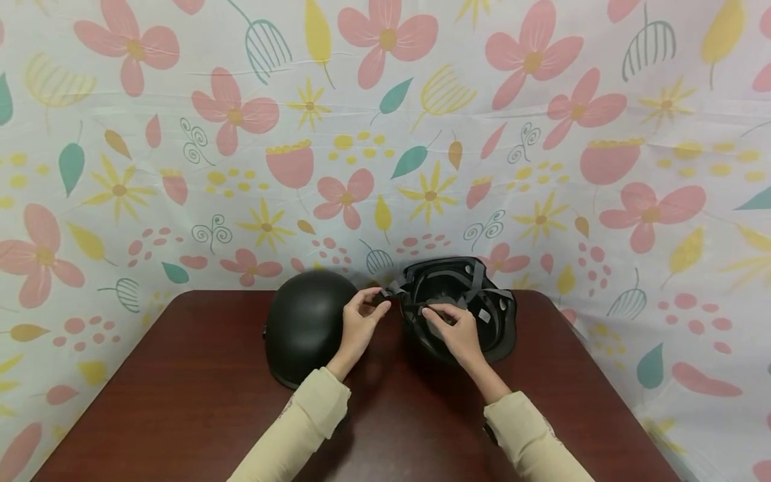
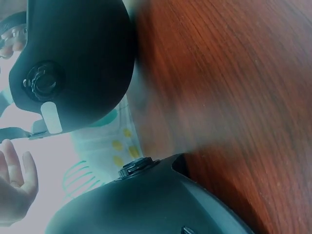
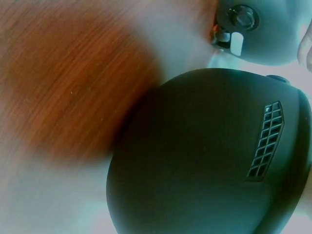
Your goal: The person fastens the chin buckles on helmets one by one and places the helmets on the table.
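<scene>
A black helmet lies upturned on the table, its padded inside and grey webbing straps facing up. My left hand pinches the end of a chin strap at this helmet's left side, thumb and fingers near the dark buckle. Over the near-left rim, my right hand pinches a dark strap between thumb and fingertips. A second black helmet stands dome up just left of my left hand. In the left wrist view, the upturned helmet's side shows a round knob and a pale sticker.
Both helmets stand near the back edge of a dark red-brown wooden table. Behind it hangs a white cloth printed with flowers and leaves. The right wrist view shows a vent grille on the upturned helmet's shell.
</scene>
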Tool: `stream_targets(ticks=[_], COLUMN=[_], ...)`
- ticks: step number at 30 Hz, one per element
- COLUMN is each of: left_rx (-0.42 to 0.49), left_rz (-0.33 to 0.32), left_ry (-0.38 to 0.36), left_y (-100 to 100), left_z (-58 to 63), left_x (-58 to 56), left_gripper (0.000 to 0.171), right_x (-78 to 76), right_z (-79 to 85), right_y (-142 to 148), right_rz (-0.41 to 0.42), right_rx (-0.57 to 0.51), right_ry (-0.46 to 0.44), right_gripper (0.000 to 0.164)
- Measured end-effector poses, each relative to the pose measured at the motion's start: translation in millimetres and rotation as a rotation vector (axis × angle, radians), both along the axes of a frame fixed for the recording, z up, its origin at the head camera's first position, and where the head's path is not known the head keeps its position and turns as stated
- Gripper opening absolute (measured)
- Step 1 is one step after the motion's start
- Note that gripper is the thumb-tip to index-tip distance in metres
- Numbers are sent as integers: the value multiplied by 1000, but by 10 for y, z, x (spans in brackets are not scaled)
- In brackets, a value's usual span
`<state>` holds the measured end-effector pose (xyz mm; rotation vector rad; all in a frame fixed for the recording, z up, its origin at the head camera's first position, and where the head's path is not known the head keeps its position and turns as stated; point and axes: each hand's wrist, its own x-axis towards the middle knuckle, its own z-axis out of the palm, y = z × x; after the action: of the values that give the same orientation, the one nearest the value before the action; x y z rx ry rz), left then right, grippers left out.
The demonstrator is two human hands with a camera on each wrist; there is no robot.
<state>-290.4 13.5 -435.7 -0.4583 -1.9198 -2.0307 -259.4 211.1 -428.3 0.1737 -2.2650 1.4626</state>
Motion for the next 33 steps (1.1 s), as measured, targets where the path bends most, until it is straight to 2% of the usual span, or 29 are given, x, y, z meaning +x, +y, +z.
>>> stream_targets(ticks=[3, 10, 15, 18, 25, 33], left_rx=[-4, -48, -62, -70, -103, -130], left_rz=[7, -13, -13, -18, -18, -22], left_ry=[-2, 4, 1, 3, 25, 72], left_y=[-14, -51, -60, -62, -76, -90], left_z=[39, 272, 310, 300, 317, 389], left_x=[35, 257, 294, 286, 291, 327], left_gripper=[31, 30, 29, 30, 31, 31], right_x=[-6, 36, 73, 80, 23, 84], right_z=[2, 17, 57, 87, 128, 239], right_y=[6, -35, -64, -63, -28, -57], right_rz=[-29, -136, -205, -215, -31, 136], right_rx=[36, 187, 300, 317, 149, 97], right_ry=[48, 105, 131, 144, 132, 18], right_gripper=[15, 16, 21, 23, 13, 17])
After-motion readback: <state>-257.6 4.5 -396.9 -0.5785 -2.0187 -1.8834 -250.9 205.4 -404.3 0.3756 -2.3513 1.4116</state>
